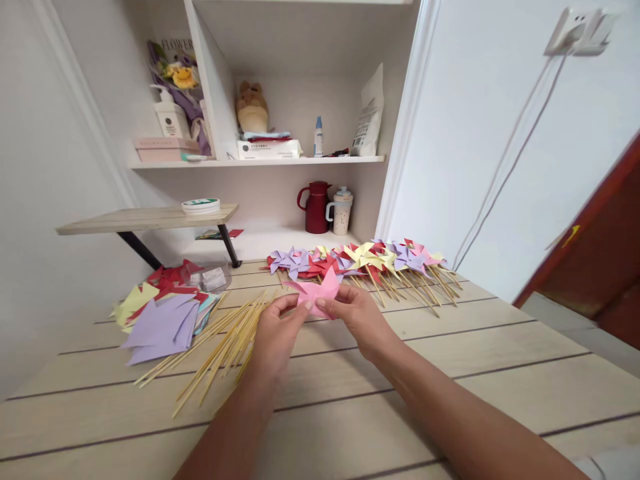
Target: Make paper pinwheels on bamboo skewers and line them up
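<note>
Both hands pinch a pink paper pinwheel [320,288] above the middle of the table. My left hand [281,328] is closed on its left side, thumb toward me. On the opposite side my right hand [357,313] grips it between thumb and fingers. Some fingertips are hidden behind the paper. Left of my left hand lies a loose bundle of thin wooden sticks [227,339]. Beyond my hands is a pile of pinwheels on sticks [367,259], in purple, red, yellow and pink. Purple paper pieces [163,330] lie at the left beside yellow and red ones.
A small raised wooden stand [105,224] with a white round container [200,207] is at the back left. A clear plastic box [214,279] sits near its leg. Behind the table, a red jug [317,208] and a speckled cup [343,212] stand under the shelf [260,163].
</note>
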